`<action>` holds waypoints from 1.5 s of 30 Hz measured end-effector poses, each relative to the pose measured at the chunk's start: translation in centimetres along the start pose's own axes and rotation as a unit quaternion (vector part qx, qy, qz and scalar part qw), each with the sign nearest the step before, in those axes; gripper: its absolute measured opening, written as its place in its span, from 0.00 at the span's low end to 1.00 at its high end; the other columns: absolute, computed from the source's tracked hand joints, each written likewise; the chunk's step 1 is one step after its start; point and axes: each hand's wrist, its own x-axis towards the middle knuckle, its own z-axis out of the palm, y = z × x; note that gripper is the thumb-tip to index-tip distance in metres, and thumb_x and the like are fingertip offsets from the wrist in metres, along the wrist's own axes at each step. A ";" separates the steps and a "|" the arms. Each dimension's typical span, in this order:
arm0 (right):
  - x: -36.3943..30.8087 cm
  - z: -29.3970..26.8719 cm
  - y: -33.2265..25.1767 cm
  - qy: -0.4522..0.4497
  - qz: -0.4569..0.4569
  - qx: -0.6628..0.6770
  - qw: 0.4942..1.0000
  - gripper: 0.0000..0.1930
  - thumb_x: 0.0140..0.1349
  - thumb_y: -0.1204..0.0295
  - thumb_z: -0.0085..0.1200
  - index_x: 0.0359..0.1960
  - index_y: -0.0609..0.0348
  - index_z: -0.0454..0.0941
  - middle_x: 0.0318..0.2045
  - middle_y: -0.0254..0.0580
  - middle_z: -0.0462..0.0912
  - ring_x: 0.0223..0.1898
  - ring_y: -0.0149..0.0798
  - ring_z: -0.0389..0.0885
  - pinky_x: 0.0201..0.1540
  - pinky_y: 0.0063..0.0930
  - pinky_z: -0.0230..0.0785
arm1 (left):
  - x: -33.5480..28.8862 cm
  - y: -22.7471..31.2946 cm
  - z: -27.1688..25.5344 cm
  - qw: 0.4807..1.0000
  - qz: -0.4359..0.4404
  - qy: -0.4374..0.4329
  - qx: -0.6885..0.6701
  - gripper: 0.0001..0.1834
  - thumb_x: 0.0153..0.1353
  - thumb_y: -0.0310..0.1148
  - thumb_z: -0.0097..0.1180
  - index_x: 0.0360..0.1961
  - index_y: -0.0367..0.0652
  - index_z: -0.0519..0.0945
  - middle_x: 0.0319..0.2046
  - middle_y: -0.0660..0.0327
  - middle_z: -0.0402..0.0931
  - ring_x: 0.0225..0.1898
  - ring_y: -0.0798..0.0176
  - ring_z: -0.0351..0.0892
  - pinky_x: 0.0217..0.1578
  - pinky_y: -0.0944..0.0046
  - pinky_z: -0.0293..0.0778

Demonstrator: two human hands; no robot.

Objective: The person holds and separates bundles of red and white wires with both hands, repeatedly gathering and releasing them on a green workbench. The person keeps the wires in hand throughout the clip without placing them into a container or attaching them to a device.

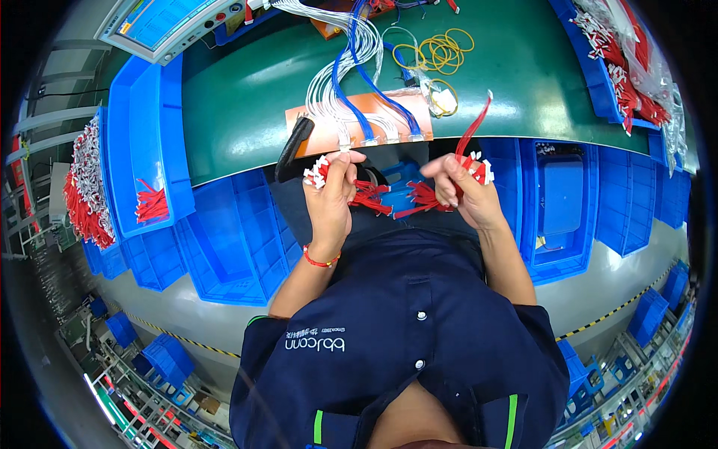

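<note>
My left hand [329,198] is closed around a bundle of short red wires [370,196] with white connectors at their ends. Its thumb and forefinger meet at the near edge of an orange board [299,127], at a white plug where white cables [329,86] end. To the right, my right hand [473,196] grips a second bundle of red wires [422,198], white connectors showing past its outer side. From that hand a few red wires [473,127] stick up over the table edge. Blue cables [374,86] also run down to the board.
The green table [516,90] carries yellow rubber bands [445,52] and a black strap [293,146]. A monitor [168,26] stands at the far left. Blue bins [149,97] with red wires flank both sides; more blue bins [239,232] sit below the table edge.
</note>
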 end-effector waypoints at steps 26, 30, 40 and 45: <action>-1.5 0.3 -1.8 -0.111 0.068 -0.168 0.977 0.21 0.62 0.75 0.62 0.57 0.65 0.77 0.35 0.40 0.86 0.32 0.26 0.82 0.34 0.19 0.72 | -0.6 0.0 -1.5 0.947 -0.142 -0.286 0.021 0.17 0.76 0.37 0.45 0.43 0.33 0.81 0.33 0.57 0.83 0.17 0.79 0.59 0.19 0.75 0.57; -1.8 -1.4 -0.4 -0.038 0.008 -0.084 0.996 0.13 0.64 0.73 0.61 0.47 0.67 0.79 0.27 0.38 0.83 0.24 0.22 0.75 0.25 0.15 0.65 | -0.9 -0.1 -1.9 0.952 -0.142 -0.268 0.022 0.17 0.76 0.36 0.44 0.42 0.33 0.80 0.35 0.52 0.82 0.18 0.77 0.60 0.23 0.74 0.61; -0.4 -0.8 -0.7 -0.032 -0.032 0.103 0.994 0.15 0.70 0.70 0.53 0.51 0.69 0.78 0.30 0.39 0.83 0.11 0.17 0.51 0.14 0.15 0.45 | -1.2 1.2 -2.3 0.963 -0.160 -0.206 0.061 0.15 0.73 0.33 0.49 0.51 0.33 0.80 0.25 0.67 0.73 0.19 0.81 0.55 0.21 0.77 0.53; 1.0 2.0 -1.2 0.103 -0.059 -0.095 0.988 0.12 0.69 0.66 0.57 0.38 0.64 0.84 0.15 0.21 0.67 0.15 0.16 0.56 0.17 0.16 0.45 | -0.7 1.6 -3.6 0.991 -0.078 -0.075 0.081 0.18 0.73 0.32 0.48 0.57 0.31 0.76 0.22 0.72 0.65 0.17 0.82 0.54 0.18 0.77 0.50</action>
